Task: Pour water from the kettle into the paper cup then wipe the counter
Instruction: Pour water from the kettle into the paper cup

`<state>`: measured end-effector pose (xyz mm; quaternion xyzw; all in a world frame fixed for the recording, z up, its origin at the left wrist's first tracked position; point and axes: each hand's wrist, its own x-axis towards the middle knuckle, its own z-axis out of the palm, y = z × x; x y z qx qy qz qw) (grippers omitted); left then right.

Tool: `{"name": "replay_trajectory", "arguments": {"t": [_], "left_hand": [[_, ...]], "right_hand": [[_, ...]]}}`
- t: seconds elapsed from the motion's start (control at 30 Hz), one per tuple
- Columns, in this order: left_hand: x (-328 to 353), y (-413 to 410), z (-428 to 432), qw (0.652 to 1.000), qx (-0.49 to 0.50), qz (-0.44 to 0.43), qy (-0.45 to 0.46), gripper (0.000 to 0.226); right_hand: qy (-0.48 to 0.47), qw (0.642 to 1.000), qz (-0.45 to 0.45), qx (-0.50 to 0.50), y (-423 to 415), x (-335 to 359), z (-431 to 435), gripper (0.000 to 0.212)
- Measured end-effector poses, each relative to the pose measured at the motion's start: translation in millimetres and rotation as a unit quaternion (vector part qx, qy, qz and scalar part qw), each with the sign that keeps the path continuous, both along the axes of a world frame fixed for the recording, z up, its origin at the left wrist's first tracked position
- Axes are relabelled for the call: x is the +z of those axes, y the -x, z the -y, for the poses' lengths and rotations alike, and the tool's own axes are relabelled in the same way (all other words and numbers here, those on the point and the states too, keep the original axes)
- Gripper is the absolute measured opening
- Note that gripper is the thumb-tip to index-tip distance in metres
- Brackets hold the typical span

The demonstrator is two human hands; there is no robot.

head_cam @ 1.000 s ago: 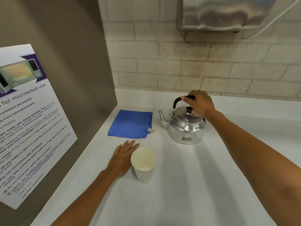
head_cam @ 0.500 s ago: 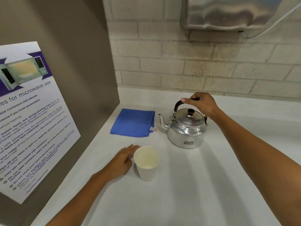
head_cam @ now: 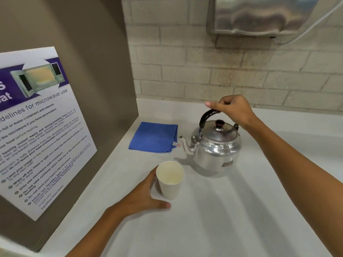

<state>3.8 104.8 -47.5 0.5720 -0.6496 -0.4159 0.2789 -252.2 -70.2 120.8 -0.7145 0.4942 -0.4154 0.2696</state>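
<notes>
A silver metal kettle (head_cam: 216,147) with a black handle and a spout pointing left is on the white counter (head_cam: 232,210). My right hand (head_cam: 233,109) is closed around the top of the kettle's handle. An empty white paper cup (head_cam: 169,179) stands upright in front of the spout. My left hand (head_cam: 143,195) wraps around the cup's left side, thumb in front of its base. A folded blue cloth (head_cam: 154,137) lies flat behind the cup, left of the kettle.
A brown side panel (head_cam: 89,62) with a microwave guidelines poster (head_cam: 39,127) walls off the left. A brick wall (head_cam: 222,71) runs along the back, with a metal dispenser (head_cam: 269,15) mounted above the kettle.
My left hand went from lying flat beside the cup to curling around it. My right hand closed on the handle, which now stands higher above the kettle's lid.
</notes>
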Motion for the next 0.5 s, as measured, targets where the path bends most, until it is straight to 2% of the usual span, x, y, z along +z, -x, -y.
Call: {"name": "replay_trajectory", "arguments": {"t": [0.2, 0.5], "left_hand": [[5.1, 16.6, -1.0, 0.998, 0.045, -0.045, 0.02, 0.098], [6.9, 30.9, -0.3, 0.992, 0.076, -0.083, 0.058, 0.079]], "right_hand": [[0.05, 0.998, -0.038, -0.02, -10.8, 10.2, -17.2, 0.054], [0.153, 0.985, -0.075, -0.037, -24.5, 11.2, -34.8, 0.038]]}}
